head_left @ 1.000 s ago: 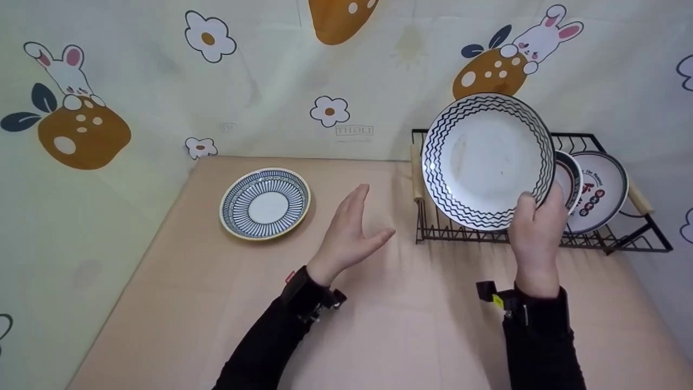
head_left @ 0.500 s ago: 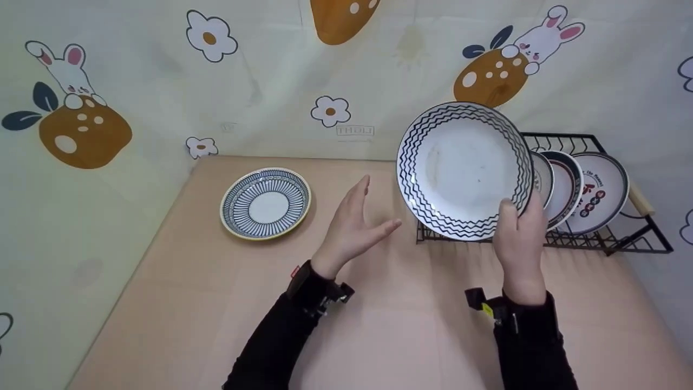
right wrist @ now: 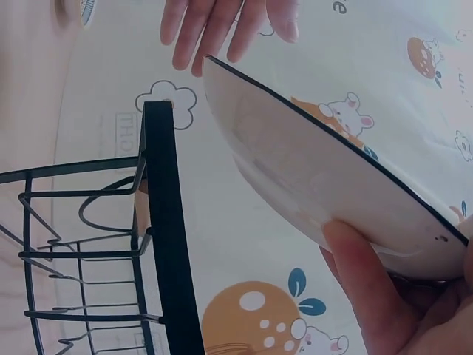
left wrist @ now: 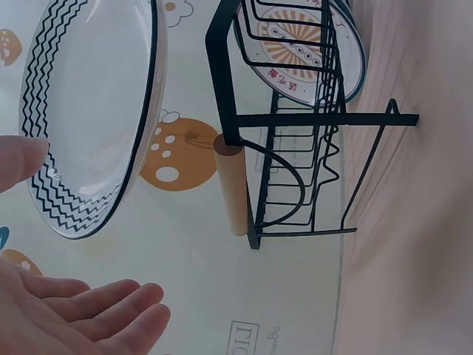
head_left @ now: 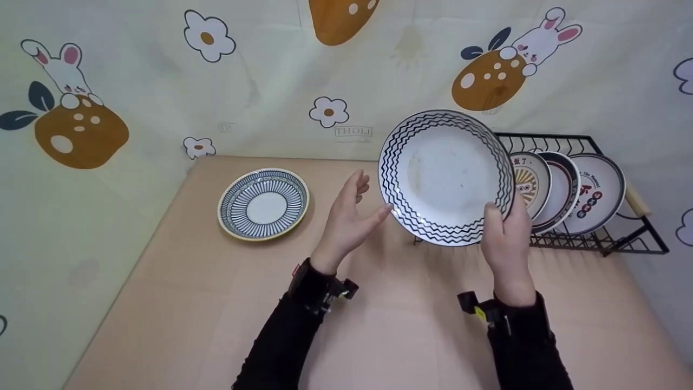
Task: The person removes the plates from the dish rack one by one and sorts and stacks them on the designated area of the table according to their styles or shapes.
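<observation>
A white plate with black zigzag lines round its rim [head_left: 444, 173] is held up in front of the dish rack [head_left: 584, 246]. My right hand [head_left: 506, 249] grips its lower right edge, thumb on the face and fingers behind, as the right wrist view shows. At the plate's left side is my left hand [head_left: 346, 222], fingers extended and thumb spread. In the head view its thumb tip overlaps the rim; whether it touches I cannot tell. On the table at left lies a blue-and-white striped plate [head_left: 267, 208].
Several plates stand in the black wire rack: one with a sunburst print [head_left: 528, 184], a dark-banded one [head_left: 557, 189], and one with red and dark print [head_left: 598, 195]. The rack has wooden handles [head_left: 638, 201]. A patterned cloth [head_left: 270, 81] hangs behind the table.
My right hand has carried the zigzag plate left and slightly down, away from the rack, uncovering the sunburst plate. The left hand has shifted slightly, its thumb now at the plate's rim.
</observation>
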A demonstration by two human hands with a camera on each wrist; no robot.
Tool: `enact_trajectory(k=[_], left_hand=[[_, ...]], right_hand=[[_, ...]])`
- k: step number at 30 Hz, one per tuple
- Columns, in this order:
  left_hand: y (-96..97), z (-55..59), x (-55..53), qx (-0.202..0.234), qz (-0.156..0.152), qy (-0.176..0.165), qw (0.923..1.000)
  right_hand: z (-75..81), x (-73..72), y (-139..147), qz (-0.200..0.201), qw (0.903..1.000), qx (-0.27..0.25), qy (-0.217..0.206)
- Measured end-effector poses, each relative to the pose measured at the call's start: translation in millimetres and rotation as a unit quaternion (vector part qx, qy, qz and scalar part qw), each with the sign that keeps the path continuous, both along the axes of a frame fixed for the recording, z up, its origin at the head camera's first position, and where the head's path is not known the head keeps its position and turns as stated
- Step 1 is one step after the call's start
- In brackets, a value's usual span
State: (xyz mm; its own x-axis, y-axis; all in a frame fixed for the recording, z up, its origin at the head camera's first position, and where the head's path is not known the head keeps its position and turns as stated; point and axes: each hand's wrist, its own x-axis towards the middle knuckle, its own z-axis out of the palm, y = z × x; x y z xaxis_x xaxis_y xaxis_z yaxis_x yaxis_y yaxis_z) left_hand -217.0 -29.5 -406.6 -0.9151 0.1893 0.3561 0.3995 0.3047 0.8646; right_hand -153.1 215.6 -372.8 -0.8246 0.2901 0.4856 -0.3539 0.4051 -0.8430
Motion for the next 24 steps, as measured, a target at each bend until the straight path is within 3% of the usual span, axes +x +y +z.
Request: enact_trajectory(k=[13,24], left_hand=[[-3.2,-1.7,-2.4,0.053,-0.007,0.016,0.9984],[-0.9,-3.8,-3.8,0.069,-0.014,0.017,0.9974]], right_hand=[[-4.4,-2.9,-2.2,0.025,0.9995,-0.016,-0.006],[-8.9,-4.1,-4.3,0.062,0.9971,-0.038,-0.02]])
